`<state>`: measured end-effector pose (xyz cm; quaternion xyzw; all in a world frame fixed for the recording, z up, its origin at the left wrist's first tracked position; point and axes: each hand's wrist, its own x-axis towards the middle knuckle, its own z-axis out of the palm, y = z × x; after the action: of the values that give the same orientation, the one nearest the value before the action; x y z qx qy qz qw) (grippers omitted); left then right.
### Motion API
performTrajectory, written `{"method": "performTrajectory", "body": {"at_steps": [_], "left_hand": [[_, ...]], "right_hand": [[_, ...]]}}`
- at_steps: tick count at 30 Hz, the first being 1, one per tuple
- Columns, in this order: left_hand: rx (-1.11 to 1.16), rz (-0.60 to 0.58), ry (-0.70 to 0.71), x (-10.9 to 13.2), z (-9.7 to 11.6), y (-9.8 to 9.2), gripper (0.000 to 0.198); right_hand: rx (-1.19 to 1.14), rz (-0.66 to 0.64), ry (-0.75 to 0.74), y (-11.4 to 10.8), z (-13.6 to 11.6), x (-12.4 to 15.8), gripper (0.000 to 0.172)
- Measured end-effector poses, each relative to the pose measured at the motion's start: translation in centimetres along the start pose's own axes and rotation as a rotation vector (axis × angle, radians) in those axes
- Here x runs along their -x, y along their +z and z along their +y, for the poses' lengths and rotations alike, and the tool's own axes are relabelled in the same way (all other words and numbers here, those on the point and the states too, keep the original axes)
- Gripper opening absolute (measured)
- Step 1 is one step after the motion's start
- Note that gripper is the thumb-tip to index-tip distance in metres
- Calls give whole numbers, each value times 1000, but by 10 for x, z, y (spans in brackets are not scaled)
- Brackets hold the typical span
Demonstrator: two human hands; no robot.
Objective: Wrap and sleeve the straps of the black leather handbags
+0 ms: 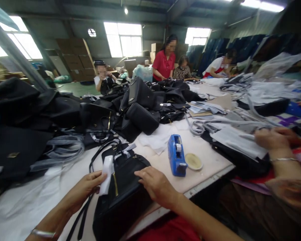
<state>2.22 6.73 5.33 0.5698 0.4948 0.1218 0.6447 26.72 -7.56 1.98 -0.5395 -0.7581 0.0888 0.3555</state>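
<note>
A black handbag [134, 169] with a gold zipper [115, 184] sits at the near edge of a pale table [209, 159]. The left hand [94, 180] pinches a white strip [106, 175] against it, fingers closed; the right hand [157, 185] rests half-curled fingers on the bag's side, whether gripping unclear. Beyond stand a blue tape dispenser [177, 157], a heap of black bags [142, 95], then a person in a red top [163, 65].

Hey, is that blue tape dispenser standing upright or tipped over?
Upright: the tape dispenser sits base-down on the table, its pale tape roll visible from above between its sides.
</note>
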Motion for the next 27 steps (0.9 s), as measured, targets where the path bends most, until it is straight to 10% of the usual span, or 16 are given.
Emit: {"method": "performTrajectory", "body": {"at_steps": [10,18,23,27], "left_hand": [[48,0,39,-1,-25,-4,43],[-344,87,-56,-8,-37,-14,53],[-779,285,246,-11,-16,-13,39],[-593,192,277,-15,8,21,37]], "right_hand": [[88,90,187,-17,39,1,28],[731,-354,416,-44,119,-51,33],[764,-445,353,-37,143,-74,26],[789,-415,292,-45,133,-81,20]]}}
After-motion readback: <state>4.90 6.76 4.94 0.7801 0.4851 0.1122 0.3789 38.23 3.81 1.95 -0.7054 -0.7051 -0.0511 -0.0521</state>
